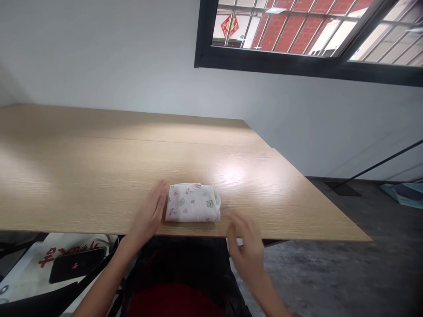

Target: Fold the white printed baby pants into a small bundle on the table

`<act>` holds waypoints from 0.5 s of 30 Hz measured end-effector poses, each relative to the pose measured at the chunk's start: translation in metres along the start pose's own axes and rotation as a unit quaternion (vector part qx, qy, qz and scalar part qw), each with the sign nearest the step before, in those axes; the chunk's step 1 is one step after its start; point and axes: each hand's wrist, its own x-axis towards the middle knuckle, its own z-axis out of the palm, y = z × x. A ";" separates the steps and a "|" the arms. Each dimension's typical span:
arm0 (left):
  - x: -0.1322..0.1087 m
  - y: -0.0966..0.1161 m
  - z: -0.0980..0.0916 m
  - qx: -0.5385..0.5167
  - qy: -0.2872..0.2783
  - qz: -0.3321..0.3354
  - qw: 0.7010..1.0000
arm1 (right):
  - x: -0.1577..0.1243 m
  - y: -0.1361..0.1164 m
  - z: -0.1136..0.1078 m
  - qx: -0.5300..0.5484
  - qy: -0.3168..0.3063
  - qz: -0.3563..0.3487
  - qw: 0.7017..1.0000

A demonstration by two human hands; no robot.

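Note:
A folded white cloth [192, 203] with small printed bears and other figures lies flat near the front edge of the wooden table [99, 176]. At its right end the fold shows a rounded, layered edge; whether it is a garment I cannot tell. My left hand [150, 213] rests beside the cloth's left edge, fingers stretched out and holding nothing. To the right of the cloth, apart from it, my right hand [246, 244] hovers at the table's edge, a little blurred. Its fingers are loosely bent with the thumb apart, and nothing shows in them.
Below the table at the left, a pale bag [79, 240] with red lettering has a dark phone-like object [76, 265] on it. The table's right edge slants toward a grey floor [317, 268]. A barred window [291, 26] is in the wall behind.

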 end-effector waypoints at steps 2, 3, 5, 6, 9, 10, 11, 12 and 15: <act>0.025 0.005 -0.001 -0.015 -0.027 0.035 0.999 | -0.012 -0.022 0.003 0.010 -0.030 -0.057 0.998; 0.037 0.008 0.000 -0.016 -0.053 0.047 0.997 | -0.014 -0.031 0.007 0.002 -0.052 -0.069 0.996; 0.047 0.014 0.005 -0.015 -0.103 0.055 0.993 | -0.012 -0.041 0.018 -0.037 -0.094 -0.062 0.993; 0.045 0.016 0.007 -0.012 -0.116 0.052 0.992 | -0.009 -0.041 0.023 -0.056 -0.114 -0.053 0.990; 0.013 0.027 0.014 0.013 -0.104 0.006 0.994 | 0.010 -0.031 0.032 -0.079 -0.181 -0.025 0.980; -0.001 0.031 0.015 0.024 -0.092 -0.021 0.995 | 0.016 -0.027 0.032 -0.072 -0.211 -0.018 0.975; -0.015 0.034 0.015 0.031 -0.085 -0.047 0.995 | 0.023 -0.024 0.031 -0.060 -0.244 -0.013 0.968; -0.027 0.038 0.013 0.031 -0.085 -0.066 0.994 | 0.028 -0.023 0.029 -0.047 -0.276 -0.010 0.960; -0.039 0.038 0.003 0.066 -0.099 -0.095 0.988 | 0.038 -0.025 0.024 -0.011 -0.326 -0.029 0.945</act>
